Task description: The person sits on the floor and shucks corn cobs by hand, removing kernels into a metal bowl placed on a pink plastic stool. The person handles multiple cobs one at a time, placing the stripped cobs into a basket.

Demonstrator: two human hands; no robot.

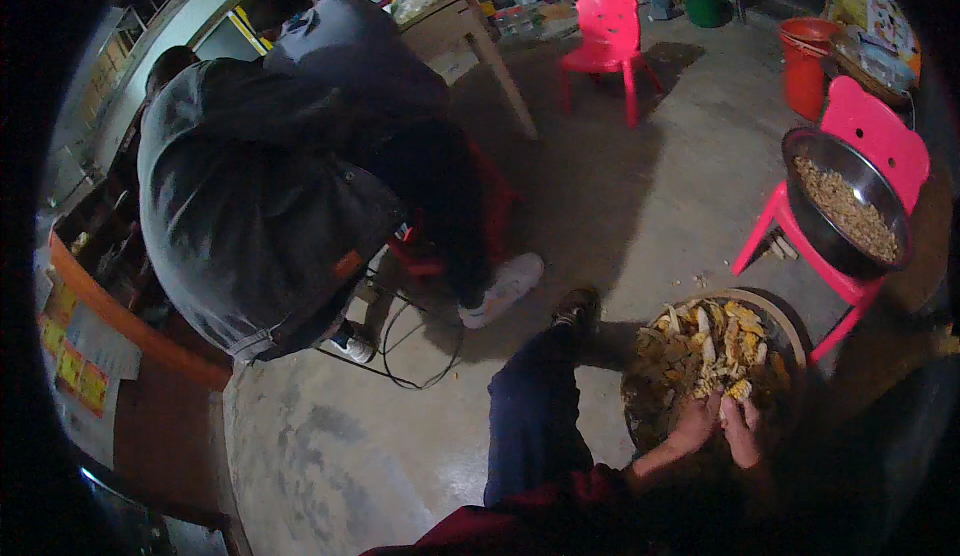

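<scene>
Both hands are over a large round basket [789, 317] heaped with corn cobs [709, 335], some bare and pale, some with yellow kernels. My left hand [694, 422] has its fingers on an ear of corn [739, 389]. Close at its right, my right hand [741, 430] is closed around the same ear, hiding its lower part. Loose kernels lie among the cobs just beyond the fingertips. To the right, a dark metal basin [847, 256] holding many kernels [847, 207] rests on a pink child's chair [874, 121].
Two people [255, 203] [367, 46] in dark jackets bend forward at the left. A black cable [420, 387] loops on the floor near a white shoe [510, 286]. Farther back are another pink chair [607, 38], a wooden table [431, 16], red buckets [802, 76] and a green tub [706, 7].
</scene>
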